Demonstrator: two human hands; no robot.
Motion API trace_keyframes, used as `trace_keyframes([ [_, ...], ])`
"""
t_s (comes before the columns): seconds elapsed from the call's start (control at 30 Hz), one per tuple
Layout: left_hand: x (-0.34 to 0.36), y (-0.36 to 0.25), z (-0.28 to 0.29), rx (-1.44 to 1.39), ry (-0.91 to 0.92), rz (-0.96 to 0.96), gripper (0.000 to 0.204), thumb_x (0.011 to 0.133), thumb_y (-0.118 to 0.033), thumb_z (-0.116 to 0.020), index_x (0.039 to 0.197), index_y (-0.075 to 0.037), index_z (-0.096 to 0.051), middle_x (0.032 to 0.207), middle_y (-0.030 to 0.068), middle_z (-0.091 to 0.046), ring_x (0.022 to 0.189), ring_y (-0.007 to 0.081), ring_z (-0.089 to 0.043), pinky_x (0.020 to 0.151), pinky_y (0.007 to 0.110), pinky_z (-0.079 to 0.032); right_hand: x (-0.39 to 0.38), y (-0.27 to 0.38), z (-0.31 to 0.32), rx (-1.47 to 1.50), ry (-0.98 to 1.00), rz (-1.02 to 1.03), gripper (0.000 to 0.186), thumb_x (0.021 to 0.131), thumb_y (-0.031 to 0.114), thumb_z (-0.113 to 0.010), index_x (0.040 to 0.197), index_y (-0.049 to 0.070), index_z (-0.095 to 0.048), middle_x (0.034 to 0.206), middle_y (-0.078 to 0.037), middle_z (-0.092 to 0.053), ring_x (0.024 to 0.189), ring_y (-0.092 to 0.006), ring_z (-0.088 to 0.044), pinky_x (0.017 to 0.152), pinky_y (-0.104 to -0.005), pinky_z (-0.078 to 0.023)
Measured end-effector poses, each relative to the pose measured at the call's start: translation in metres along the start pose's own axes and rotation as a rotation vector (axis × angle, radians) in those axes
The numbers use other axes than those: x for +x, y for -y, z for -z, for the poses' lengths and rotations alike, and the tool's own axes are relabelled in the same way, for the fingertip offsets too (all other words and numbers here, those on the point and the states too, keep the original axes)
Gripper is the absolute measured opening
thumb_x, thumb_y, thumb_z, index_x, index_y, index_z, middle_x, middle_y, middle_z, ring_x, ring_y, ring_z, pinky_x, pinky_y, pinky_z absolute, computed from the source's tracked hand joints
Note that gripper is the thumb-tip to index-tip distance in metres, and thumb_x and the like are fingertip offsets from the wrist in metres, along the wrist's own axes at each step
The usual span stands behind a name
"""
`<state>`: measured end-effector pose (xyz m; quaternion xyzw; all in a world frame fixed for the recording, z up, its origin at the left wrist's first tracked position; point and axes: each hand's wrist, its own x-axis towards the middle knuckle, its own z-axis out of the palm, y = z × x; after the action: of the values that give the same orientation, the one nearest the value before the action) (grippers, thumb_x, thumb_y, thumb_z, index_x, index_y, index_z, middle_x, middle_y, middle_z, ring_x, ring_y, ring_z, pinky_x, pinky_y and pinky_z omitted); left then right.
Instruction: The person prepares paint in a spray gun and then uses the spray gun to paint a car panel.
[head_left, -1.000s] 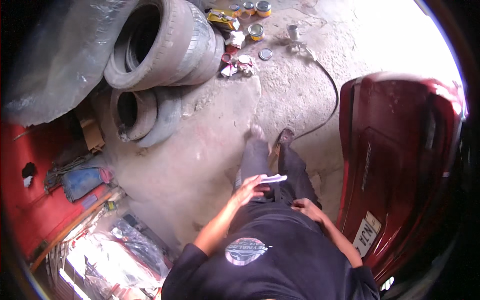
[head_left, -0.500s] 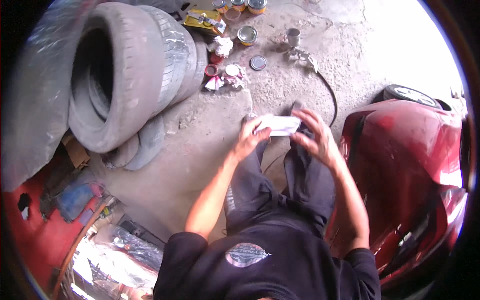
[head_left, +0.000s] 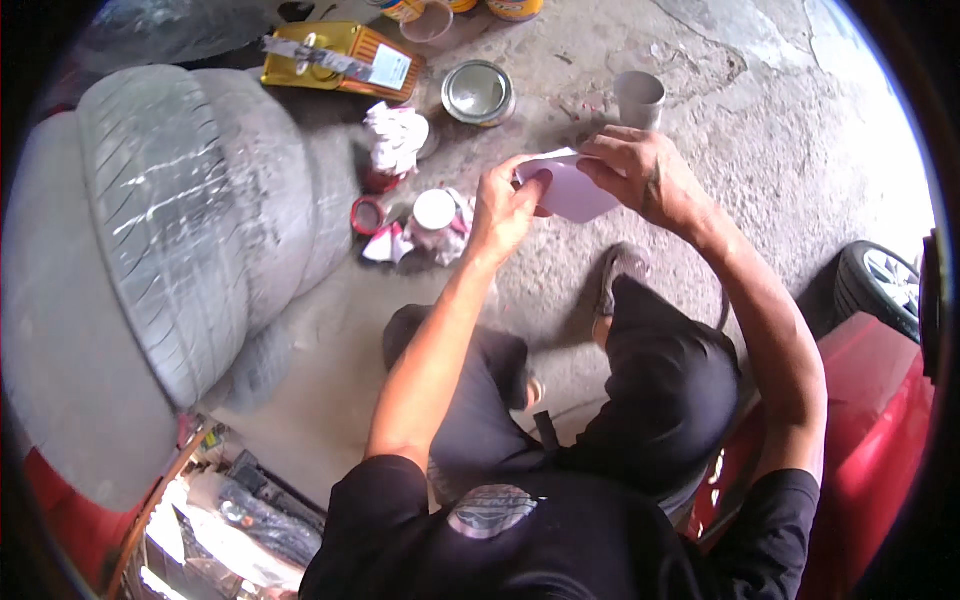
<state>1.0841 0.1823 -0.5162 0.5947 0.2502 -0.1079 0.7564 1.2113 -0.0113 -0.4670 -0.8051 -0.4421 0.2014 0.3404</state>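
Observation:
Between my two hands is a folded white paper [head_left: 578, 192], bent into a pouch-like shape with its upper edge slightly parted. My left hand [head_left: 505, 205] pinches its left end, thumb at the front. The fingers of my right hand [head_left: 640, 175] are closed on its upper right edge. Just beyond my right hand stands a grey cup [head_left: 640, 97], its lower part covered by that hand. An open metal can [head_left: 478, 95] sits on the floor past the paper. Nearer my left hand are a white-topped container [head_left: 434, 210] wrapped in stained paper and a crumpled white cloth [head_left: 395, 140].
Large tyres [head_left: 200, 200] are lined up on the left. A yellow rectangular can [head_left: 345, 60] lies at the far left, with several cans behind the open one. A red ring-shaped lid [head_left: 367, 214] is by the cloth. Red car bodywork [head_left: 890, 400] and a wheel [head_left: 885, 280] are at right.
My view has moved forward, closer to the cans and cup. The paper, flat and oblong before, now shows a parted upper edge, and my right hand has closed on it. My legs have shifted apart.

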Motion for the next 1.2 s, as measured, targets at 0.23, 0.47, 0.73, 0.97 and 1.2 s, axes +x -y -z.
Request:
trace_keyframes([
  [0.23,0.066,0.059,0.001,0.422,-0.184,-0.31,0.023,0.087,-0.008,-0.058,0.1,0.005,-0.071,0.084,0.0223,-0.073,0.074,0.0314,-0.071,0.07,0.039,-0.055,-0.024,-0.059,-0.054,-0.133,-0.157,-0.011,0.066,0.079,0.021,-0.083,0.137,0.007,-0.056,0.125,-0.017,-0.067,0.115,-0.0364,-0.067,0.094,-0.0441,-0.058],
  [0.47,0.065,0.02,-0.029,0.53,0.025,-0.223,0.024,0.089,-0.018,-0.062,0.096,0.003,-0.071,0.08,0.0247,-0.071,0.076,0.0375,-0.072,0.071,0.046,-0.054,-0.035,-0.064,-0.026,0.328,-0.247,-0.436,0.024,0.102,0.011,-0.056,0.113,-0.001,-0.074,0.084,-0.013,-0.075,0.078,-0.0202,-0.073,0.074,-0.0358,-0.058],
  [0.73,0.171,0.001,-0.079,0.414,-0.107,-0.568,0.028,0.083,-0.015,-0.063,0.097,0.009,-0.067,0.089,0.0301,-0.071,0.083,0.0427,-0.072,0.078,0.05,-0.056,0.016,-0.131,0.043,-0.091,-0.393,-0.357,0.026,0.092,0.02,-0.068,0.093,-0.005,-0.071,0.074,-0.022,-0.069,0.068,-0.0335,-0.071,0.063,-0.0439,-0.054],
  [0.97,0.215,0.014,-0.093,0.386,0.056,-0.079,0.027,0.087,-0.003,-0.06,0.111,0.007,-0.067,0.092,0.0162,-0.072,0.071,0.0226,-0.074,0.051,0.035,-0.062,0.025,-0.215,0.037,-0.286,-0.187,-0.39,0.031,0.087,0.021,-0.069,0.1,-0.007,-0.069,0.082,-0.024,-0.071,0.073,-0.0355,-0.074,0.064,-0.0446,-0.057],
  [1.2,0.208,0.027,-0.084,0.329,0.109,-0.103,0.037,0.084,0.001,-0.059,0.121,0.003,-0.064,0.104,0.0169,-0.072,0.086,0.0234,-0.073,0.066,0.036,-0.065,0.015,-0.199,0.015,0.172,-0.232,-0.548,0.031,0.087,0.016,-0.066,0.1,-0.011,-0.068,0.073,-0.018,-0.07,0.063,-0.0253,-0.073,0.052,-0.0362,-0.058],
])
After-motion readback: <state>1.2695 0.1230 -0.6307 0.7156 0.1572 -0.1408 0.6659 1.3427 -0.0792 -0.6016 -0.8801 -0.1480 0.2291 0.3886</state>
